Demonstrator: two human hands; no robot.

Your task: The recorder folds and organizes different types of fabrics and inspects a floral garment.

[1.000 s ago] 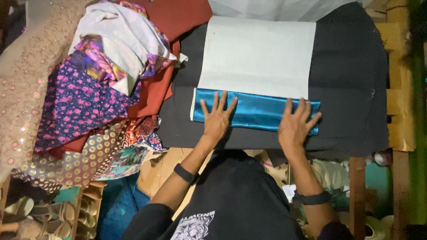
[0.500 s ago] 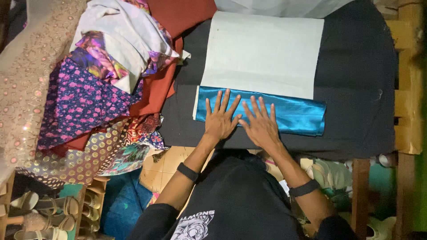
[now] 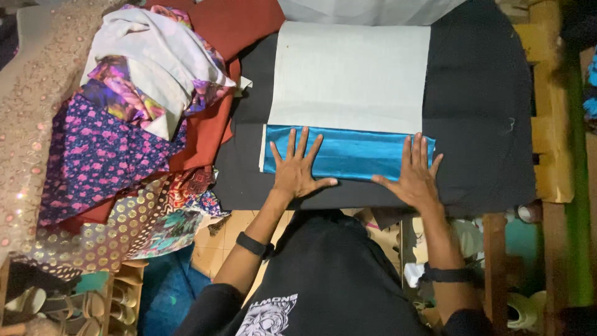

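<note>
Black cloth-covered tabletop [image 3: 485,124]: left hand [image 3: 297,171] and right hand [image 3: 415,177] flat, well apart, fingers spread on shiny blue satin strip [image 3: 354,152]; fabric heap [image 3: 124,124] left.

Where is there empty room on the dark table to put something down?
The dark cloth-covered table is bare right of the white fabric sheet and shiny blue satin strip, up to the yellow wooden frame. The left side is crowded by the heap of patterned fabrics.

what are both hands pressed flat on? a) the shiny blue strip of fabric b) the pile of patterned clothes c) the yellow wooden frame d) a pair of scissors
a: the left hand and right hand lie open, fingers spread, on the shiny blue strip of fabric, just below the white rectangular cloth on the dark table cover.
</note>
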